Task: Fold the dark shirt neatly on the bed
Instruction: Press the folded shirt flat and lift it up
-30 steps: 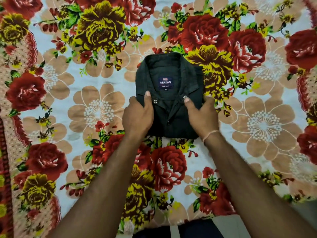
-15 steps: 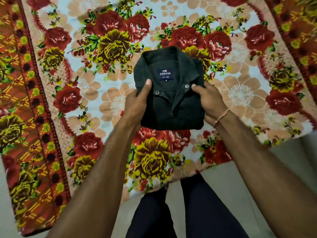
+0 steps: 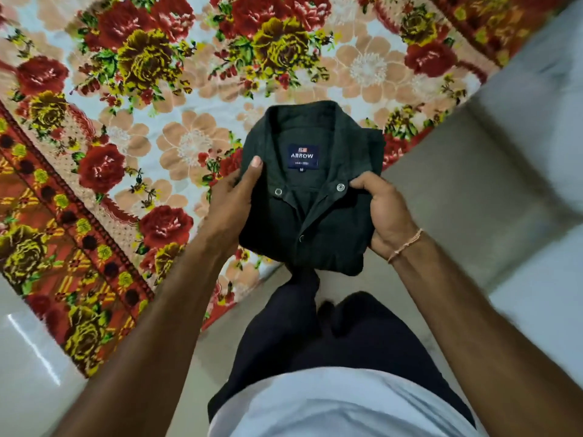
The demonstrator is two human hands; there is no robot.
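Gripped at both side edges, thumbs on top, by left hand [image 3: 232, 200] and right hand [image 3: 383, 212], folded shirt [image 3: 310, 197] aloft just off the bed [image 3: 362, 67] edge, probably light, floppy, best supported underneath.

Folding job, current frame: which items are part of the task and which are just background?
In the job:
- dark shirt, folded, collar and label up
- left hand, gripping its left edge
- right hand, gripping its right edge
- floral bedsheet, the bed surface

Just there:
- pale floor
- thread bracelet on the right wrist
- the person's dark trousers
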